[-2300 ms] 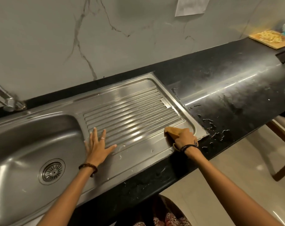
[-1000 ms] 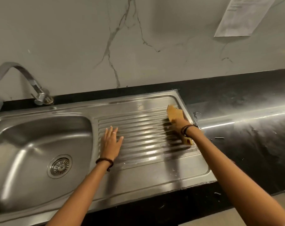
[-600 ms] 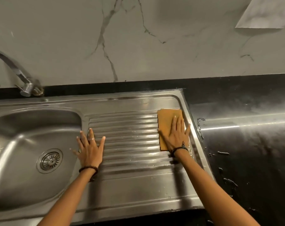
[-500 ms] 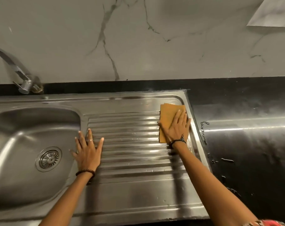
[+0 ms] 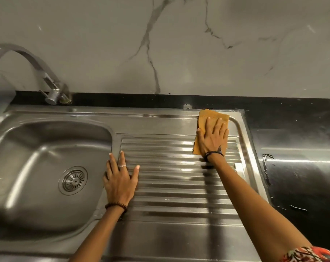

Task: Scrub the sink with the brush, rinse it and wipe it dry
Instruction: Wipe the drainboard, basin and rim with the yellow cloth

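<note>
A stainless steel sink [image 5: 52, 129] fills the left of the view, with a round drain [image 5: 73, 180] in its basin and a ribbed drainboard [image 5: 171, 188] to the right. My right hand [image 5: 214, 138] presses flat on an orange cloth [image 5: 213, 115] at the drainboard's far right corner, fingers spread over it. My left hand [image 5: 120, 180] lies flat and empty on the drainboard's left edge, beside the basin. No brush is in view.
A curved metal tap [image 5: 47, 80] stands at the back left. Black countertop [image 5: 296, 186] with water droplets and streaks lies right of the sink. A marbled wall rises directly behind the counter.
My right hand has slid the orange cloth from the drainboard's near right edge up to its far right corner. My left hand has stayed flat near the basin.
</note>
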